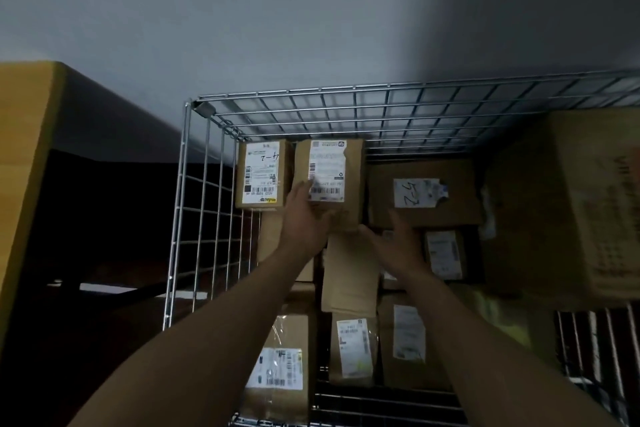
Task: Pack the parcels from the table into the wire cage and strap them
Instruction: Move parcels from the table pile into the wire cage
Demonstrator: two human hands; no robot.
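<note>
At frame centre, by the far wall of the silver wire cage (346, 98), a brown cardboard parcel with a white label (341, 215) is set just beside a similar labelled box (262, 174), apparently to fill the back row. The left hand (304, 218) is laid on its label edge, fingers together and flat. The right hand (398, 243) is held at its lower corner with fingers loosely spread; contact cannot be told through blur.

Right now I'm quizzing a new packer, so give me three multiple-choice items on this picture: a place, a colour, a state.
1. Where in the cage is the parcel marked 4-2? A front right; B middle; C back left corner.
2. What colour is the label on the parcel that the left hand touches? A white; B red; C green.
3. How is the right hand? A clenched fist; B fingers spread; C gripping a strap.
Answers: C, it sits against the back and left wires; A, the label is white with black barcodes; B, its fingers are plainly apart.
</note>
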